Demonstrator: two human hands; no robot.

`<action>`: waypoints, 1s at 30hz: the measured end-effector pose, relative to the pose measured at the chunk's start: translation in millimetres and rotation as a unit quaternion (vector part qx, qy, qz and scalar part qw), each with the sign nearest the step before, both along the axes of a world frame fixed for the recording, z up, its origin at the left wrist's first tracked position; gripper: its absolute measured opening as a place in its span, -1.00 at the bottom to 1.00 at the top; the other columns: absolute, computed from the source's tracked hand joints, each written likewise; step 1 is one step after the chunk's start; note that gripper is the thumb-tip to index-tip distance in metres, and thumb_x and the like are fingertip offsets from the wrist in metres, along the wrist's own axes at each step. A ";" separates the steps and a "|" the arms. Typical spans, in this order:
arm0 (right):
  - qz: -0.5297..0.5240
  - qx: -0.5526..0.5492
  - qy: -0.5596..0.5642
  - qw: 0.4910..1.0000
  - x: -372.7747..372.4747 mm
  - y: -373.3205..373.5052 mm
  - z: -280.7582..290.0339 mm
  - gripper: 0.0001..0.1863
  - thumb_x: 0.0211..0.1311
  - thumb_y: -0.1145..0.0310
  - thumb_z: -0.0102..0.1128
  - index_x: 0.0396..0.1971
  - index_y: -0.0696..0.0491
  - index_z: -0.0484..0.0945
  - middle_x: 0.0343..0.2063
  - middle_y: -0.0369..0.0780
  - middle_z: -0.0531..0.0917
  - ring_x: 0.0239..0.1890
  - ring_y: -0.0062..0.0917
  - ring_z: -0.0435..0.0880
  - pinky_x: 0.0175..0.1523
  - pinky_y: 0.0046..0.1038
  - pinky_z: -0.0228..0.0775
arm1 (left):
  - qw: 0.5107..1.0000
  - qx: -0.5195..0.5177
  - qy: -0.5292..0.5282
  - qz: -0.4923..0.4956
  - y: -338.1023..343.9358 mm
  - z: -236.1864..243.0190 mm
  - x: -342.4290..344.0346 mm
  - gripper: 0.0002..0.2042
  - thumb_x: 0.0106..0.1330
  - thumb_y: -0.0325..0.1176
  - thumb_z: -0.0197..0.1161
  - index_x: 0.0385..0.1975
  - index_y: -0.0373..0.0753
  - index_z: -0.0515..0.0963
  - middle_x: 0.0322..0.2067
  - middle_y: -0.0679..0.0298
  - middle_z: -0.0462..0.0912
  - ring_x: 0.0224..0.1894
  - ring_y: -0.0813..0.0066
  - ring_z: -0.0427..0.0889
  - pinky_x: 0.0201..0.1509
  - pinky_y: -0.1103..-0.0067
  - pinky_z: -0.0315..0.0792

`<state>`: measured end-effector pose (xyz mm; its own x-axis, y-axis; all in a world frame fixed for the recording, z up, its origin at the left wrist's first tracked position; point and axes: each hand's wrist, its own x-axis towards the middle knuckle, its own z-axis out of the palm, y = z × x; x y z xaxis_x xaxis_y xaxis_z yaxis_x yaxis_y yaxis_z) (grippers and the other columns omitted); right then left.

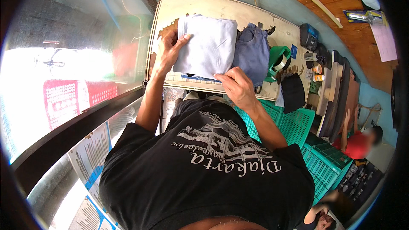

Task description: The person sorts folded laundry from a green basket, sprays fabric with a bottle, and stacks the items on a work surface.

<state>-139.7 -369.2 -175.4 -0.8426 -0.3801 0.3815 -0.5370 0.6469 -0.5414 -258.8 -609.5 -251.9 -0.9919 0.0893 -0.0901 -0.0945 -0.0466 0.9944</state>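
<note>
While two folded garments lie on one table [255, 17], left hand [170, 51] presses flat and right hand [236, 86] pinches the pale cloth [208, 44]

I get strong daylight through the window [64, 72] on the left, blown out to white glare. The table [255, 17] is evenly lit and sharp; edges bend and darken toward the rim.

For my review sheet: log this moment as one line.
left hand: pressing folded pale-blue cloth | right hand: on its near edge | beside: folded denim jeans | surface: worn white table
</note>
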 end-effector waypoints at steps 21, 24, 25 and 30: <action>-0.033 0.069 -0.080 0.994 0.7 7.9 -4.1 -0.70 0.15 0.51 0.39 -0.08 0.08 0.67 -0.14 -0.21 0.57 -0.41 -0.56 0.49 -0.36 -0.53 0.40 | 0.991 -0.043 -0.091 -0.084 -23.7 6.4 -37.0 -0.31 0.22 0.33 0.22 -0.28 -0.36 0.66 -0.38 0.19 0.70 -0.32 0.40 0.68 -0.23 0.48 0.52; -0.037 0.066 -0.076 0.994 -1.0 9.3 -6.7 -0.72 0.19 0.52 0.35 -0.07 0.08 0.67 -0.13 -0.20 0.57 -0.39 -0.57 0.51 -0.38 -0.55 0.40 | 0.994 -0.083 -0.007 -0.075 -20.2 4.1 -37.1 -0.40 0.10 0.20 0.45 -0.25 -0.34 0.65 -0.41 0.23 0.68 -0.35 0.46 0.62 -0.23 0.54 0.48; -0.046 0.058 -0.093 0.993 -0.2 8.2 -5.3 -0.72 0.18 0.54 0.34 -0.08 0.08 0.67 -0.14 -0.18 0.57 -0.30 -0.47 0.54 -0.28 -0.48 0.43 | 0.995 -0.083 0.011 -0.052 -20.1 1.4 -33.2 -0.41 0.11 0.19 0.45 -0.24 -0.32 0.65 -0.43 0.29 0.65 -0.37 0.53 0.57 -0.26 0.57 0.44; -0.064 0.012 -0.128 0.990 0.9 -3.6 -0.6 -0.70 0.17 0.60 0.30 -0.07 0.10 0.67 -0.17 -0.14 0.58 -0.14 -0.30 0.62 -0.08 -0.34 0.50 | 0.989 -0.147 -0.004 -0.032 -22.7 10.1 -34.2 -0.47 0.16 0.12 0.43 -0.24 -0.32 0.64 -0.42 0.30 0.66 -0.35 0.58 0.59 -0.23 0.61 0.44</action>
